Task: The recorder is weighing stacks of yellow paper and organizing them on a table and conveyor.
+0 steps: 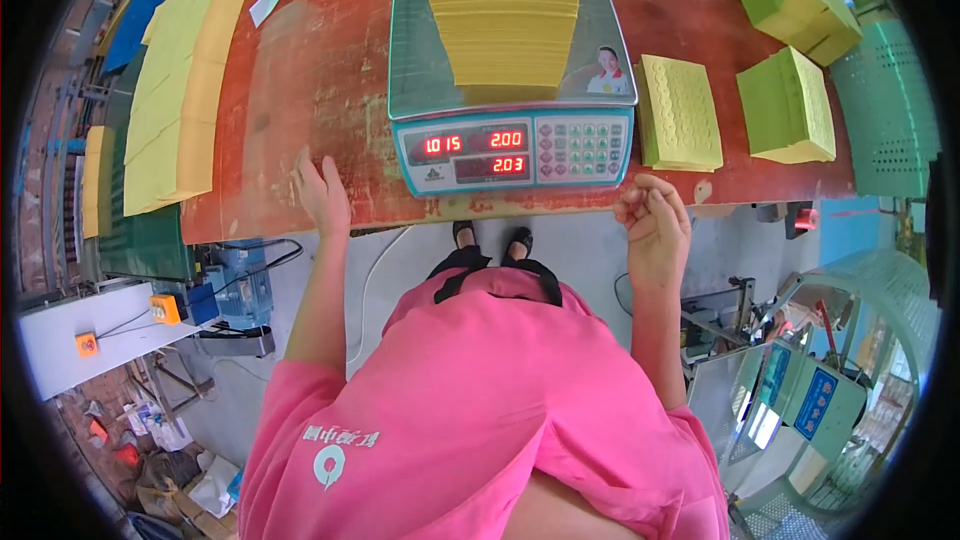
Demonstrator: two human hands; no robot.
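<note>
A tall stack of yellow paper sheets [508, 25] stands on the glassy pan of a teal digital counting scale [585, 175], whose red displays are lit. My left hand [325, 198] is at the table's front edge, left of the scale, with its fingers stretched out and nothing in it. At the scale's right front corner my right hand [655, 230] is raised, palm up, its fingers curled in toward the thumb. No item shows in those fingers. Just beyond that hand lies a lower yellow stack [680, 112] with a bumpy top.
The worn red table [310, 70] carries a long row of yellow stacks [180, 110] at the left and further stacks [788, 105] at the right. A green perforated panel [890, 105] borders the right side. Machinery with a blue motor [240, 285] stands low on the left.
</note>
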